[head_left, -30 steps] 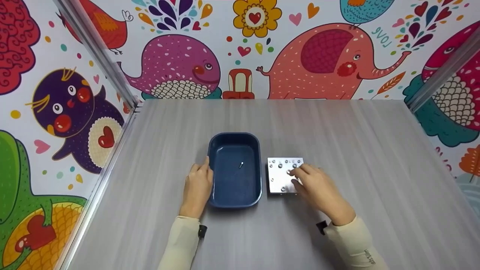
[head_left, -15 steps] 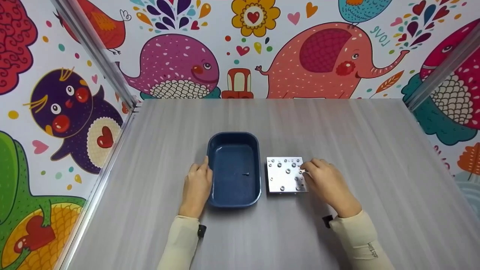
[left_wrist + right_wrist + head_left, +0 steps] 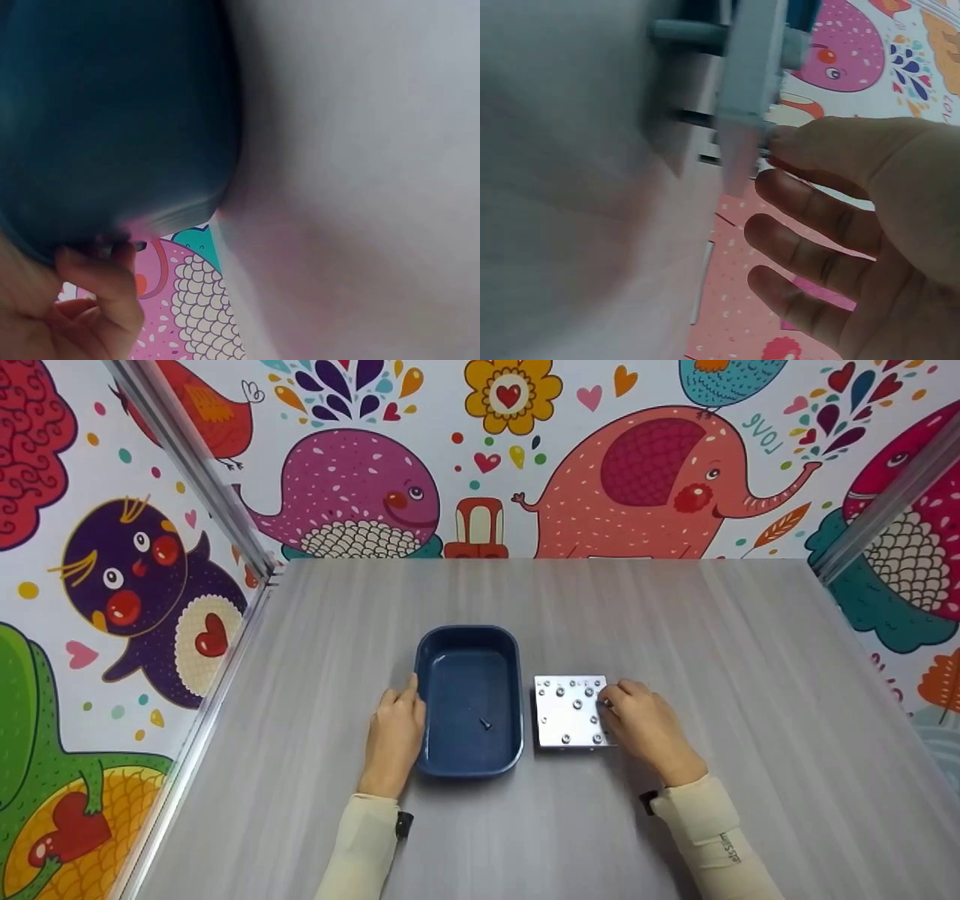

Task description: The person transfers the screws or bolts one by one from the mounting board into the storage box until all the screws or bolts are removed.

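My left hand (image 3: 394, 739) holds the left wall of a blue plastic tub (image 3: 469, 765); in the left wrist view, its curled fingers (image 3: 112, 289) are at the rim. One small screw (image 3: 486, 724) lies on the tub's floor. Right of the tub is a shiny metal plate (image 3: 555, 720) raised on legs, with several screws set in its holes. At the plate's right edge, my right hand (image 3: 651, 727) pinches a screw (image 3: 765, 139) between thumb and index finger. The other fingers of that hand are spread loosely in the right wrist view. Its fingertips partly hide the screw.
Tub and plate stand close together on a grey wood-grain table (image 3: 337, 622). Cartoon-printed walls (image 3: 360, 487) rise behind and at both sides, with metal frame posts (image 3: 202, 472) in the corners.
My right hand has shifted from over the plate to its right edge. The loose screw in the tub has rolled toward me and turned. My left hand stays at the tub.
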`<act>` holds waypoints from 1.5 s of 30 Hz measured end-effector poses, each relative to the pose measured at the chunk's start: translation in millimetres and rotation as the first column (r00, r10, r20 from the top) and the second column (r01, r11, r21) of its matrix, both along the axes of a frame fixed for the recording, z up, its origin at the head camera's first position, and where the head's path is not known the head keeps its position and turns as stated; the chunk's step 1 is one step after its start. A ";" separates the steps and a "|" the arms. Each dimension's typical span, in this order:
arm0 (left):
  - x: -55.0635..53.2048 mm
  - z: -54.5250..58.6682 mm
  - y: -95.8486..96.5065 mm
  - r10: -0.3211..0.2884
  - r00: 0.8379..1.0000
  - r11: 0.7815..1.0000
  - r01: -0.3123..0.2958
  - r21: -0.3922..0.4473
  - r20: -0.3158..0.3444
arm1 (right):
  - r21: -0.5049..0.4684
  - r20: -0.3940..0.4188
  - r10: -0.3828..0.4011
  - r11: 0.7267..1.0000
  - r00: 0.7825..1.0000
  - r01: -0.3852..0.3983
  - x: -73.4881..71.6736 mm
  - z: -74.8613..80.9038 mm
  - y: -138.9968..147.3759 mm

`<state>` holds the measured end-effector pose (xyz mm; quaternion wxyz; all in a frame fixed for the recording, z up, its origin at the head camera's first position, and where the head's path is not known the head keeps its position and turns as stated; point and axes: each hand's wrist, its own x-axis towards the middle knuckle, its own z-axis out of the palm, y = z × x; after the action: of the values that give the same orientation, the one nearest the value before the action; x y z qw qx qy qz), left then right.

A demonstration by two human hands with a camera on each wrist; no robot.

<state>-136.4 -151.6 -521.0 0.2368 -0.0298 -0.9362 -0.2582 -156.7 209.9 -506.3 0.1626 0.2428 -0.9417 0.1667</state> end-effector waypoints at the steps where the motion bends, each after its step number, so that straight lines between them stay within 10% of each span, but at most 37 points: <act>1: 0.0 0.1 0.0 0.001 1.000 1.000 -0.001 0.000 0.001 | -0.005 0.005 -0.008 1.000 1.000 0.008 -0.1 -1.1 -0.4; 45: 1.2 1.7 1.1 0.008 1.000 1.000 -0.008 0.000 0.008 | 0.040 -0.035 0.005 0.999 0.999 -0.003 -7.2 28.5 -12.2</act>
<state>-135.2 -150.5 -519.3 0.2338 -0.0252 -0.9373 -0.2572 -163.8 197.7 -477.8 0.1740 0.2508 -0.9414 0.1437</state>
